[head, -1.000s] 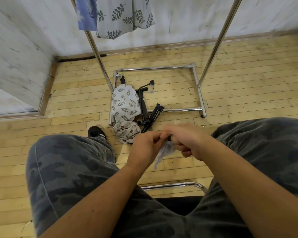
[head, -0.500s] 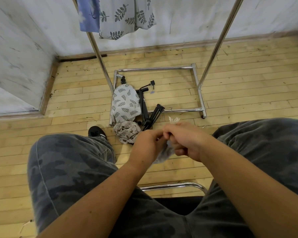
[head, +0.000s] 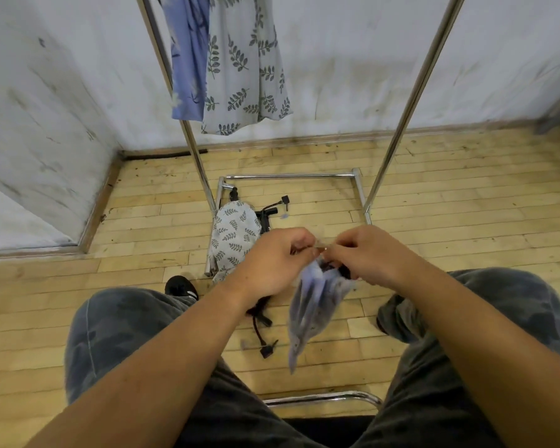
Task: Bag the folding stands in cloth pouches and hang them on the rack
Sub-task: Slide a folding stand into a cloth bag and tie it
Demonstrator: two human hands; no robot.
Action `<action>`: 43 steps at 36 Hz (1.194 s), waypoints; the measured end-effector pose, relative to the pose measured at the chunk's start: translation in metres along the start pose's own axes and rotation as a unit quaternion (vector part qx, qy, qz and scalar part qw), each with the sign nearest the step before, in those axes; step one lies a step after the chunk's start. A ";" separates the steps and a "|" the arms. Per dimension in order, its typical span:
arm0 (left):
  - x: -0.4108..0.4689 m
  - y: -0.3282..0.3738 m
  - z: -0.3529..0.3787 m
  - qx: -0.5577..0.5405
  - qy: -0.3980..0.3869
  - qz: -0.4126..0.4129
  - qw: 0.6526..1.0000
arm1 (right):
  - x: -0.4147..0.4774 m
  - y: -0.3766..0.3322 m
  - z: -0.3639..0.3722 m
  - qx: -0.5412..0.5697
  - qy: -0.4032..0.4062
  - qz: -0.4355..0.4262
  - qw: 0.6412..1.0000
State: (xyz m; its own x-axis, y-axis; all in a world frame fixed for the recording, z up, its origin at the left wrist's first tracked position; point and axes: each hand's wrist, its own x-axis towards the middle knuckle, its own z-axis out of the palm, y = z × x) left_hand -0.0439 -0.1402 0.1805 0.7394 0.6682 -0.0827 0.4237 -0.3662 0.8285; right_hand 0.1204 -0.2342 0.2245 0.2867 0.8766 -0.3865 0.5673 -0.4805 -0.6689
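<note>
Two pouches hang on the rack; the left hand and right hand pinch a blue pouch at its mouth; more stands lie on the floor.

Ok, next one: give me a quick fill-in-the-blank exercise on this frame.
1. The pouch that the left hand and right hand hold by its top is coloured ___.
2. The rack carries ___ hanging pouches.
3. The black stand lies on the ___.
Missing words: blue; two; floor.
</note>
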 end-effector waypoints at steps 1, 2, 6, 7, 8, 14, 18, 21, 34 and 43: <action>0.001 0.002 -0.002 0.004 0.004 -0.005 1.000 | 0.001 0.002 -0.003 0.002 0.017 -0.008 1.000; 0.003 0.006 -0.005 0.008 0.007 -0.008 1.000 | 0.002 0.002 -0.007 0.007 0.036 -0.017 0.999; 0.011 0.029 -0.022 0.009 0.021 -0.017 1.000 | 0.004 -0.008 -0.025 0.027 0.085 -0.052 0.995; 0.013 0.035 -0.028 0.012 0.027 -0.017 0.999 | 0.005 -0.014 -0.031 0.030 0.094 -0.062 0.993; 0.014 0.041 -0.033 0.014 0.037 -0.013 0.999 | 0.006 -0.018 -0.035 0.034 0.104 -0.076 0.991; 0.029 0.082 -0.077 0.016 0.091 -0.002 0.996 | 0.014 -0.061 -0.071 0.096 0.136 -0.151 0.974; 0.043 0.115 -0.113 -0.003 0.131 0.029 0.991 | 0.022 -0.098 -0.099 0.134 0.162 -0.201 0.957; 0.053 0.135 -0.135 -0.001 0.147 0.042 0.988 | 0.026 -0.121 -0.116 0.170 0.170 -0.247 0.939; 0.114 0.222 -0.209 -0.009 0.226 0.106 0.968 | 0.068 -0.198 -0.202 0.239 0.252 -0.314 0.884; 0.162 0.244 -0.247 -0.023 0.301 0.112 0.947 | 0.109 -0.245 -0.236 0.292 0.271 -0.299 0.867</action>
State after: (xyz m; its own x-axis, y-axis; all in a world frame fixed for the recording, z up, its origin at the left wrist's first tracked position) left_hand 0.0495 0.0385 0.5059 0.3702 0.8300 0.4172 0.2577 -0.5232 0.8123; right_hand 0.1944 -0.0145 0.4964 0.4871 0.7815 0.3898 0.2971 0.2715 -0.9154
